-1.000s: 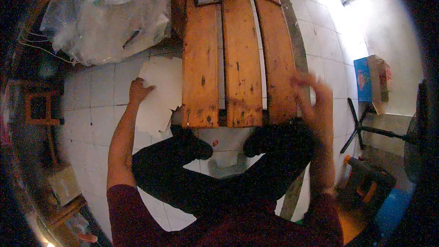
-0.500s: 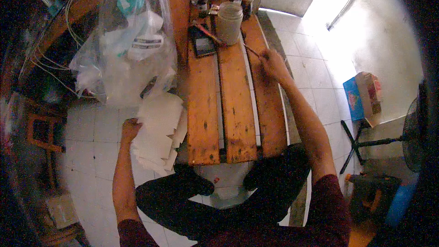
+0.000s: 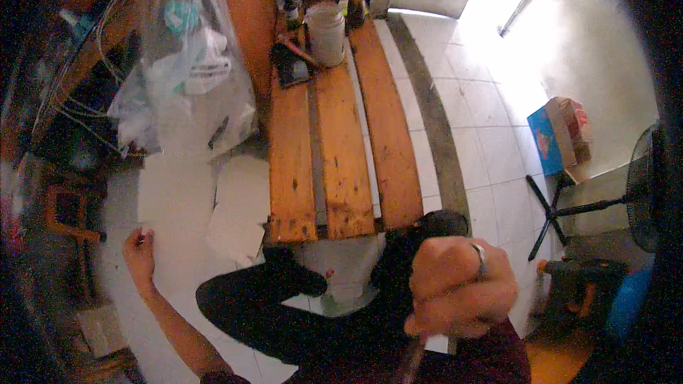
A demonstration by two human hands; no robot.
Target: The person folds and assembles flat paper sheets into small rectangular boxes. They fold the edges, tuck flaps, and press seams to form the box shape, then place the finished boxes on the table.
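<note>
My left hand [image 3: 139, 247] is closed at the left edge of a blurred white card sheet [image 3: 174, 203]. This sheet hangs over the floor, left of the bench. Beside it, close to the bench edge, lies another pale card piece [image 3: 240, 199]. My right hand [image 3: 462, 286], a ring on one finger, is raised close to the camera and closed in a fist. A thin stick [image 3: 411, 364], blurred, points down from the fist; its far end is out of sight. On the bench stands a whitish open-topped jar [image 3: 327, 35].
The slatted wooden bench [image 3: 345, 171] also carries a dark flat case [image 3: 292, 71], a reddish stick [image 3: 299, 51] and a yellow-capped bottle [image 3: 356, 3]. A clear plastic bag [image 3: 206, 99] hangs at left. Right are a cardboard box [image 3: 562, 131] and a fan [image 3: 644, 188].
My right hand has come back from near the jar, up towards the camera. My left hand has moved left and down, and one white sheet now lies apart from the other card.
</note>
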